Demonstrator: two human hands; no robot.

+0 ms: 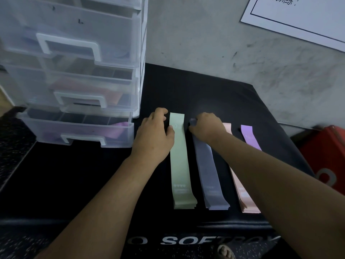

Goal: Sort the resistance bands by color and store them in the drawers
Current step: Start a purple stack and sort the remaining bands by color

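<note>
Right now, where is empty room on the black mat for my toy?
The black padded mat is bare in front of the clear plastic drawer unit, left of the pale green band, and behind the bands up to the grey wall. It is crowded on the right: green, grey-blue band, pink band and purple band lie close together.

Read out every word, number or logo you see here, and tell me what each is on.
"O SOFT", then blurred letters: white print on the front edge of the black mat.
Paper sign on the wall: Chinese characters cut off by the frame, unreadable.
Green band, grey band, pink band, purple band: small print, too blurred to read.
Red object: white ring mark, no words.
</note>
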